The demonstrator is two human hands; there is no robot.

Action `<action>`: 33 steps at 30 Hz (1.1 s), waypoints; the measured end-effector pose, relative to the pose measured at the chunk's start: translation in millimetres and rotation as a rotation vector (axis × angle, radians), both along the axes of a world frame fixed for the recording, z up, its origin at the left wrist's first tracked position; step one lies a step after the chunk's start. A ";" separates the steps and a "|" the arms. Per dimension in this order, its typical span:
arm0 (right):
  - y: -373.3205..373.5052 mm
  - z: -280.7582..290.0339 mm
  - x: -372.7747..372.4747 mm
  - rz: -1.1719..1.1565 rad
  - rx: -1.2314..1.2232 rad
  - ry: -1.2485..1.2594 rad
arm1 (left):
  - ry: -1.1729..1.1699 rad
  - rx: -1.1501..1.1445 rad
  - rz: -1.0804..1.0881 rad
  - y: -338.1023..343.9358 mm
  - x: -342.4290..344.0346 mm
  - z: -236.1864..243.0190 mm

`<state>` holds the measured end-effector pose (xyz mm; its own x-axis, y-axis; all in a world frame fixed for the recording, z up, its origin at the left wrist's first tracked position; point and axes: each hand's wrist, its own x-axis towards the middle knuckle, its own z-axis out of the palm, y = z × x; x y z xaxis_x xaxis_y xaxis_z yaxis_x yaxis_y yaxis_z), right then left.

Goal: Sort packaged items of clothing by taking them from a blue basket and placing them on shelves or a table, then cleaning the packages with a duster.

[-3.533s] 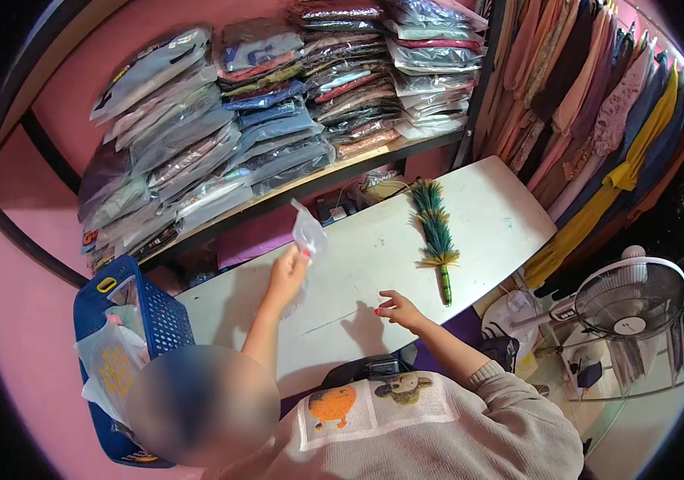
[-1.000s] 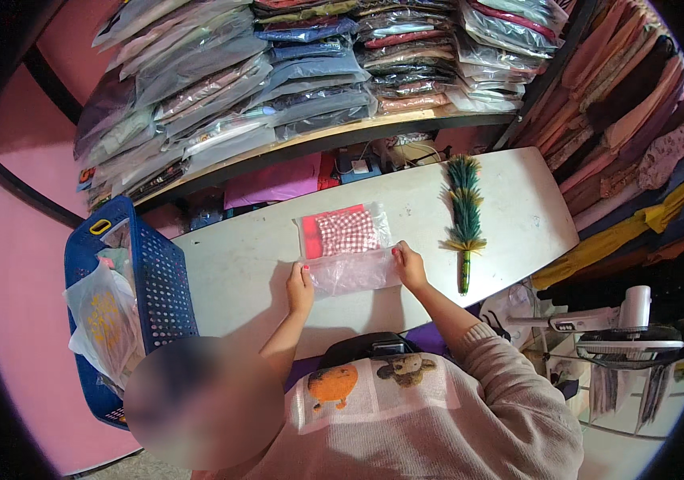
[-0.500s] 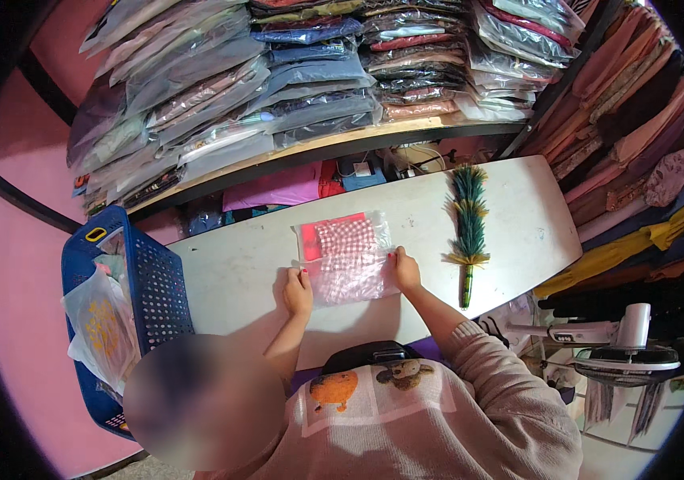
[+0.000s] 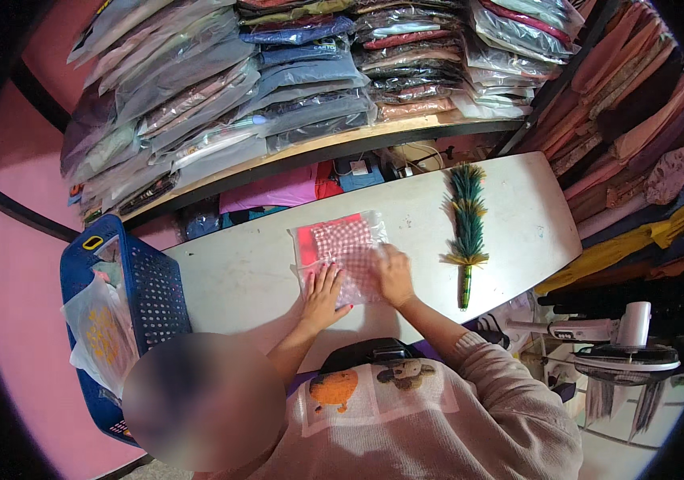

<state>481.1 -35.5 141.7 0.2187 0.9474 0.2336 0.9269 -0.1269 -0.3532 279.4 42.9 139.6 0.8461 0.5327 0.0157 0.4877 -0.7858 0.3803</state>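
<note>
Flat clear-plastic bag point(image 4: 343, 258), red-white checked cloth point(image 4: 343, 238) inside: I'm apparently smoothing it, left hand point(image 4: 323, 296) spread atop, right hand point(image 4: 394, 277) at its edge, grip unclear; even pressure seems needed.

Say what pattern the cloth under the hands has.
The cloth: red and white checks, clearest in head view.

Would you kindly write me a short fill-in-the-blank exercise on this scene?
The cloth inside the clear bag has a ____ pattern.
From the person's viewpoint, the duster lies to the ____ of the bag.
The basket is coloured ____.
The basket stands nearer the ____ hand than the right hand.
Missing words: checked; right; blue; left.
</note>
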 end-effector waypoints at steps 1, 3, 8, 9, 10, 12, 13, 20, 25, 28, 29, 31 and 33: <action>1.2 -0.2 -5.4 0.185 -0.049 0.053 | 0.029 0.013 -0.003 0.3 0.5 -2.1; 4.0 -2.8 -23.4 0.419 -0.124 0.015 | 0.058 0.030 -0.006 2.3 0.7 -4.8; 1.5 -2.6 -11.8 0.287 -0.301 0.051 | 0.038 -0.095 0.070 6.6 4.9 11.2; 2.0 -0.9 -5.3 0.276 -0.339 0.044 | -0.006 -0.118 0.082 11.9 4.1 6.8; 1.9 0.3 -2.4 0.265 -0.377 0.038 | -0.004 -0.118 0.085 14.4 0.4 6.9; 1.4 -2.8 1.6 0.243 -0.381 0.024 | 0.046 -0.100 0.193 19.1 -4.7 7.3; 0.6 -4.2 3.8 0.223 -0.382 0.047 | 0.030 -0.098 0.191 20.8 -7.8 0.0; 8.9 3.5 9.6 0.250 -0.506 0.031 | 0.126 -0.252 0.140 33.5 -15.3 3.3; 3.5 -23.3 21.2 0.321 -0.460 -0.036 | 0.206 -0.114 0.146 24.6 -10.4 1.7; 3.4 -26.1 22.3 0.311 -0.432 -0.004 | 0.183 0.009 0.108 10.5 -0.9 12.3; 3.2 -27.5 22.0 0.301 -0.424 0.031 | 0.181 0.011 0.106 5.8 2.0 10.5; 6.3 -29.5 25.3 0.289 -0.422 0.086 | 0.091 0.168 0.001 -1.0 10.5 1.9; 7.9 -25.1 25.8 0.281 -0.418 0.142 | 0.111 0.143 0.044 -2.8 16.7 -9.4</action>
<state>506.8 -27.6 116.6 -0.0551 0.9801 -0.1909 0.8921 -0.0376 -0.4502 296.1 40.1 130.2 0.8226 0.5686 0.0023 0.5557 -0.8049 0.2082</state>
